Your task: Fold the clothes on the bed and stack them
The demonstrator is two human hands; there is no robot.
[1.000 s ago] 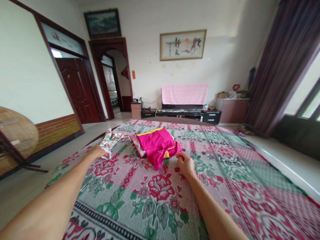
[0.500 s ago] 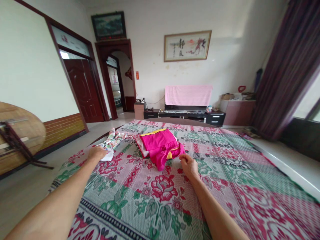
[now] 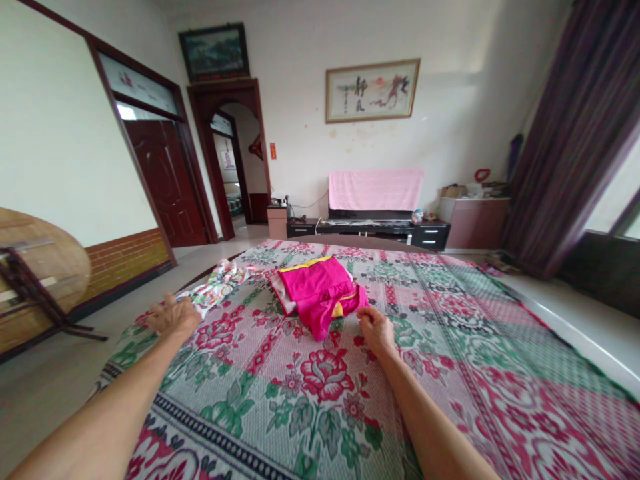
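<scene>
A bright pink garment (image 3: 320,287) with yellow trim lies loosely folded on the flowered cloth (image 3: 325,427) over the round table. At its right corner, the fingers of my right hand (image 3: 377,330) are closed in a pinch on the edge. A crumpled white cloth with a colourful print (image 3: 223,283) lies to the left of the garment. My left hand (image 3: 174,316) is beside the near end of that printed cloth, its fingers spread apart. Whether the left palm touches the cloth, I cannot tell.
Across the room a low black cabinet (image 3: 433,235) stands by the wall, with a pink towel (image 3: 375,189) draped over a screen. A folded round wooden table (image 3: 45,260) leans at the left. A dark curtain (image 3: 555,147) hangs at the right.
My left hand has let go of the printed cloth, spread its fingers and shifted slightly left. The cloth's near end lies bunched differently. My right hand stays at the garment's corner.
</scene>
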